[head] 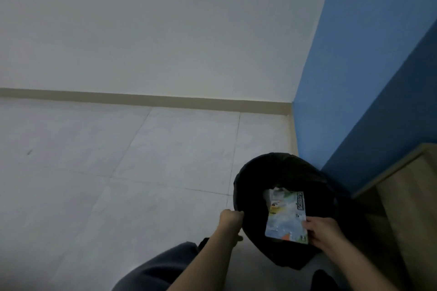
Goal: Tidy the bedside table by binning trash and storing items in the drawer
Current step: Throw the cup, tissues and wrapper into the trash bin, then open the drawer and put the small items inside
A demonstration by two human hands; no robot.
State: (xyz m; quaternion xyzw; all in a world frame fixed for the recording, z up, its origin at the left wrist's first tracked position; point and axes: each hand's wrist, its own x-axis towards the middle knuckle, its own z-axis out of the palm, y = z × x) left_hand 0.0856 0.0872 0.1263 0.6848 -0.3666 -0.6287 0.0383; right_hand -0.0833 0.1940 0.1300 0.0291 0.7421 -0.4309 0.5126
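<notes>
Left hand (230, 218): you're gripping the black bin (251, 178) by its rim.
Right hand (322, 231): you're pinching the printed packet (285, 217) over the bin's mouth.

A black bin (250, 182) is set on the pale tiled floor (118, 160), close to the wall corner, just beside the table (406, 196)
</notes>
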